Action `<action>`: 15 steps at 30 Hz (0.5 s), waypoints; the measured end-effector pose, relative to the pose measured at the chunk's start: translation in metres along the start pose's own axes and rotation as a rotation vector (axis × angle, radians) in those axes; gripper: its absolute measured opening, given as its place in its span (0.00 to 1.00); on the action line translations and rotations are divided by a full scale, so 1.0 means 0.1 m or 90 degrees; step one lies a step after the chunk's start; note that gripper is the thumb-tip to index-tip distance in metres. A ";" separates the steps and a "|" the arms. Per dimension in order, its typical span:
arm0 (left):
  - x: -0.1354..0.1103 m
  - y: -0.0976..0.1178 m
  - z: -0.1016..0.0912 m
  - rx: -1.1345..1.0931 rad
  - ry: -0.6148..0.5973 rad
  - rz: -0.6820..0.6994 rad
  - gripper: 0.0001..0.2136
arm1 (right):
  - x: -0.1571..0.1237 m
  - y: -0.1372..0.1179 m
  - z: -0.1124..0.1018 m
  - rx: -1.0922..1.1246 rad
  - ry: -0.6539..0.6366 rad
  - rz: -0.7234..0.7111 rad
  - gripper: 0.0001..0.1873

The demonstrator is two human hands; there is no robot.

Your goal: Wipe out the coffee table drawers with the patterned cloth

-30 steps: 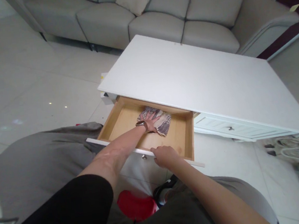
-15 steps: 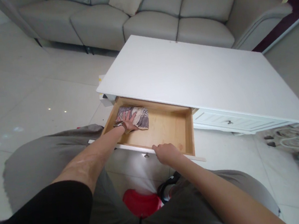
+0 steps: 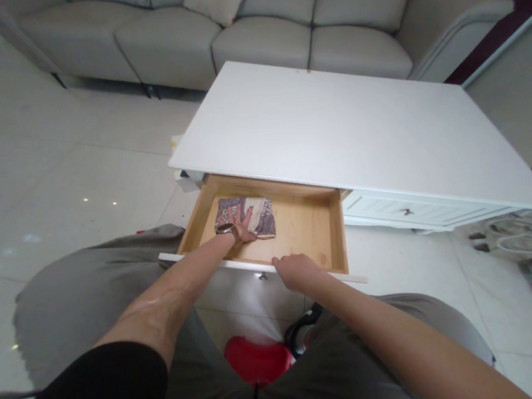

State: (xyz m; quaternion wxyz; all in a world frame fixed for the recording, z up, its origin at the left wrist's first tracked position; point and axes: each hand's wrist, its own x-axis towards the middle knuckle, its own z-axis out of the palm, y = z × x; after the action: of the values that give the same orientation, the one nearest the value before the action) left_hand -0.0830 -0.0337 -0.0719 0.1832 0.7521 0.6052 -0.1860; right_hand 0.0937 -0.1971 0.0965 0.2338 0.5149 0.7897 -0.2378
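Note:
My left hand (image 3: 240,225), with a watch on its wrist, lies flat with spread fingers on a folded patterned cloth (image 3: 261,216). The cloth is purple-grey and cream and rests on the bottom of a pulled-out wooden drawer (image 3: 300,227), towards its left side. My right hand (image 3: 297,271) is closed over the top edge of the drawer's white front, right of the small metal knob (image 3: 264,276). Its fingertips are partly hidden behind that front.
The drawer belongs to a white coffee table (image 3: 348,126), which has a second, closed drawer (image 3: 392,211) on the right. A grey sofa (image 3: 267,42) stands behind. Between my legs is a red object (image 3: 258,359). Hoses or cords (image 3: 525,240) lie on the floor at right.
My left hand has slid the cloth a little to the right and nearer to me within the drawer. My right hand keeps its hold on the drawer front.

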 end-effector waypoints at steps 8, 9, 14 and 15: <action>-0.11 0.40 -0.02 0.027 -0.016 0.021 0.58 | -0.02 -0.02 -0.05 0.005 -0.002 -0.003 0.20; -0.11 0.45 -0.02 0.028 -0.019 0.029 0.58 | -0.03 -0.03 -0.07 0.007 -0.005 -0.002 0.20; -0.02 0.74 0.02 0.003 -0.019 0.054 0.60 | -0.02 -0.04 -0.09 0.011 -0.013 -0.003 0.20; -0.01 0.82 0.02 -0.004 -0.021 0.059 0.60 | -0.02 -0.04 -0.09 0.012 -0.015 0.000 0.20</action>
State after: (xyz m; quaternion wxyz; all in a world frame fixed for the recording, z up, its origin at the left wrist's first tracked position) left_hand -0.0036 -0.0521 -0.0692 0.2041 0.7754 0.5673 -0.1878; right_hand 0.0899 -0.1944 0.1051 0.2384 0.5143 0.7845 -0.2513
